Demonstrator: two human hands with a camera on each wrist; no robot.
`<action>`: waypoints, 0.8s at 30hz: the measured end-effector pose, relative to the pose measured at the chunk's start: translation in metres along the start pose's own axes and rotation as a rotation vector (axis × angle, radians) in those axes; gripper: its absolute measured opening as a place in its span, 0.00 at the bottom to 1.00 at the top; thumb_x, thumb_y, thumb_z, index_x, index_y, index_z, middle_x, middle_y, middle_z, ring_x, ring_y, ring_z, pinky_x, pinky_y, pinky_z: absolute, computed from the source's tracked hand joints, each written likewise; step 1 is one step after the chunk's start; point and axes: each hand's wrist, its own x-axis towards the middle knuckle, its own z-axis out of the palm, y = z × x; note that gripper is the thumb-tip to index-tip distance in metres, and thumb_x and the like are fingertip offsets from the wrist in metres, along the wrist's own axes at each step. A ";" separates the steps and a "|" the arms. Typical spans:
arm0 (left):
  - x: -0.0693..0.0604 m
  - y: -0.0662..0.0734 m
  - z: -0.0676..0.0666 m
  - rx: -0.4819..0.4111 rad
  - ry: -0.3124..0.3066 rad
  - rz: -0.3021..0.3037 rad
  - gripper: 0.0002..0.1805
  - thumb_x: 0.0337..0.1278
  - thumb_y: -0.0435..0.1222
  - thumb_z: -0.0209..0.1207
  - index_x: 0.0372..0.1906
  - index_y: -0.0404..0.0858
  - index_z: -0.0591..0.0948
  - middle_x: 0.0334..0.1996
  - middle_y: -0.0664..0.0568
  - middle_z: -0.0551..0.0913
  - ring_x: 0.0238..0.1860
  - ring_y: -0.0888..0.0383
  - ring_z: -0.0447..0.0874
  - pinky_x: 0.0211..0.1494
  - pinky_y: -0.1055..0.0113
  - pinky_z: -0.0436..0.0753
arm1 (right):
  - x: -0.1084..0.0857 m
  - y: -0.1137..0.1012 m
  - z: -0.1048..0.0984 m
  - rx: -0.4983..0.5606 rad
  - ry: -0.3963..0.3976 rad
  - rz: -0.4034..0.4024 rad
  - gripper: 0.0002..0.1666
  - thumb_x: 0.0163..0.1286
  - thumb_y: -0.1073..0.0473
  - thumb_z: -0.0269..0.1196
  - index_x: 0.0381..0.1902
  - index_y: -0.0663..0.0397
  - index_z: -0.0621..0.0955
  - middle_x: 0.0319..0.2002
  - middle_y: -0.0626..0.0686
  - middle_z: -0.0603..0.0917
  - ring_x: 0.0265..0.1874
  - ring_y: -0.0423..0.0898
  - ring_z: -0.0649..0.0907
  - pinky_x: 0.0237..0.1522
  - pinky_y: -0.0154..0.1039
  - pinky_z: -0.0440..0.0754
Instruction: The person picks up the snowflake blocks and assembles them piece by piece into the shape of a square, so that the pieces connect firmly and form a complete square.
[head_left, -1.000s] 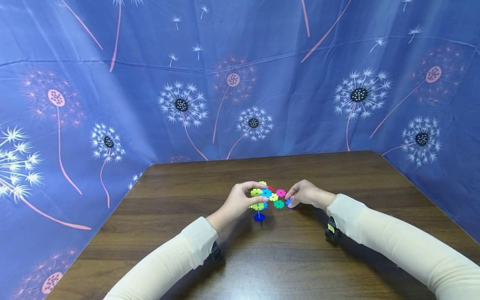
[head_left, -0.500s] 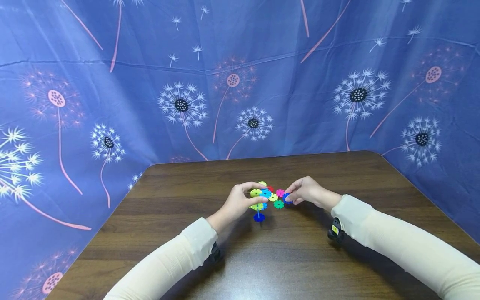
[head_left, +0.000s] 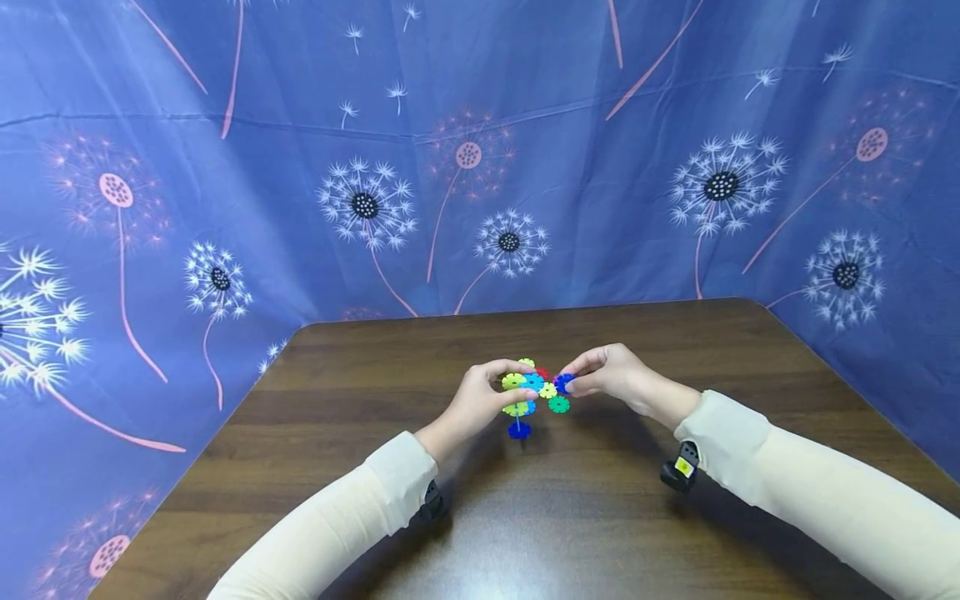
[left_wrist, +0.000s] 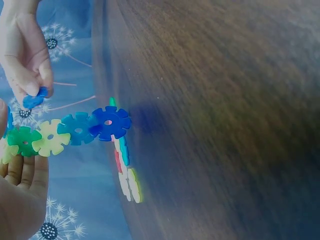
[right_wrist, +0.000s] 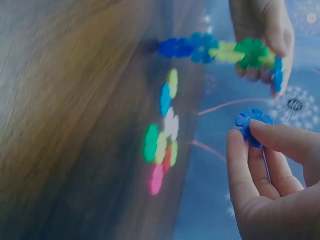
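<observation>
From over the head, I saw the left hand (head_left: 483,396) grasping the top of a joined column (head_left: 516,407) of slotted plastic discs, which stood below its thumb with a blue base disc (head_left: 519,431) at the foot. Opposite, the right hand (head_left: 618,379) pinched a single dark blue disc (head_left: 565,383) at its fingertips, on the side toward the left hand and near it. A yellow disc (head_left: 548,390) lay between the two hands, and a green disc (head_left: 558,404) lay just on the wearer's side of the right fingertips, both on the wooden table (head_left: 360,375).

From the left wrist, the column ran from those cupped fingers down toward the table; whether its foot touched the wood I couldn't tell. The single disc sat across from the left hand, apart from the column, in the right thumb and finger.

From the right wrist, the pinch was plain: thumb on one face, fingers behind. A pink disc (right_wrist: 156,179), a red disc (right_wrist: 167,159) and a white disc (right_wrist: 171,124) lay lower than that hand, on the table side. The step in hand looked to me like offering one more disc to the column; the next move would call for a steady left hold and the right hand turning slot to slot before pressing.
</observation>
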 end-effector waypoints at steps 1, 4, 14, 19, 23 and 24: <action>0.000 0.000 0.000 0.002 0.003 0.002 0.18 0.51 0.40 0.70 0.49 0.42 0.85 0.47 0.52 0.86 0.43 0.62 0.80 0.41 0.71 0.82 | -0.002 -0.003 0.001 -0.004 0.002 -0.007 0.16 0.56 0.70 0.69 0.43 0.72 0.82 0.31 0.51 0.89 0.34 0.47 0.88 0.51 0.49 0.82; 0.001 0.001 0.001 -0.002 0.008 -0.001 0.18 0.51 0.40 0.70 0.49 0.42 0.85 0.46 0.51 0.86 0.41 0.62 0.80 0.40 0.72 0.82 | -0.008 -0.011 0.005 0.010 0.008 -0.025 0.16 0.56 0.68 0.70 0.42 0.71 0.83 0.30 0.51 0.89 0.36 0.50 0.88 0.51 0.48 0.82; 0.002 0.002 0.003 -0.003 0.009 0.010 0.17 0.50 0.39 0.70 0.48 0.42 0.86 0.46 0.52 0.86 0.40 0.63 0.79 0.37 0.73 0.82 | -0.014 -0.017 0.014 0.044 0.052 -0.029 0.11 0.54 0.66 0.72 0.37 0.63 0.85 0.28 0.49 0.88 0.36 0.51 0.88 0.48 0.46 0.84; 0.002 0.004 0.004 0.003 0.004 0.023 0.18 0.50 0.38 0.70 0.48 0.39 0.85 0.43 0.50 0.87 0.34 0.64 0.79 0.34 0.74 0.80 | -0.014 -0.016 0.019 0.061 0.073 -0.035 0.11 0.54 0.68 0.71 0.36 0.67 0.84 0.27 0.50 0.87 0.31 0.46 0.88 0.46 0.46 0.84; 0.002 0.004 0.005 0.012 0.013 0.025 0.17 0.50 0.38 0.70 0.47 0.39 0.86 0.43 0.49 0.87 0.32 0.64 0.79 0.33 0.75 0.80 | -0.016 -0.017 0.022 0.070 0.076 -0.046 0.12 0.55 0.68 0.71 0.37 0.70 0.83 0.26 0.50 0.87 0.28 0.43 0.87 0.43 0.45 0.85; 0.003 0.004 0.006 0.016 0.018 0.030 0.17 0.50 0.38 0.70 0.47 0.39 0.86 0.43 0.48 0.87 0.32 0.64 0.79 0.33 0.75 0.80 | -0.016 -0.017 0.023 0.074 0.082 -0.048 0.12 0.55 0.68 0.71 0.37 0.71 0.84 0.26 0.50 0.87 0.28 0.42 0.87 0.42 0.44 0.86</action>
